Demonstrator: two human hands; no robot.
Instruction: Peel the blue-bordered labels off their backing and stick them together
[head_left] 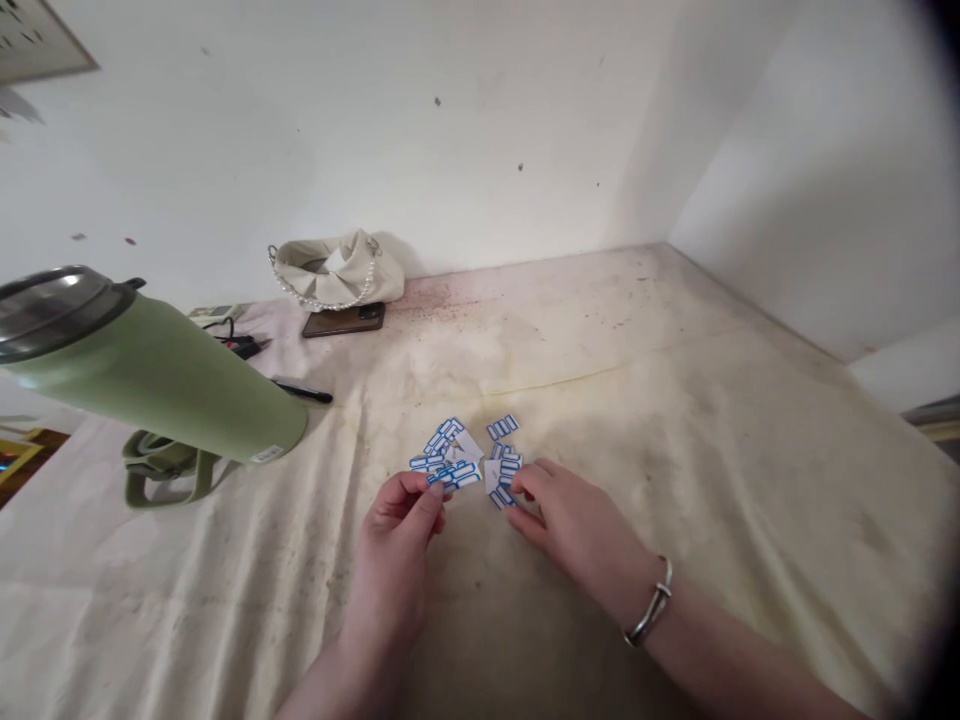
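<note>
Between thumb and fingers, my left hand [405,530] pinches a small white sticker label sheet [459,475] with blue-bordered boxes. Just behind it, more blue-and-white label pieces [444,436] lie in a loose pile on the cloth. My right hand [570,515], with a silver bracelet at the wrist, has its thumb and fingertips at a second cluster of label pieces [501,480]. Whether those fingers grip a piece or only touch it is hard to see. One separate label piece [502,427] lies a little beyond this cluster.
A tall green tumbler [172,370] with a steel lid stands at the left, a green strap [165,470] beside its base. Behind are a black pen [304,391], a phone [341,321] and a cream bag [337,270] against the wall. Wrinkled cloth [712,480] covers the table.
</note>
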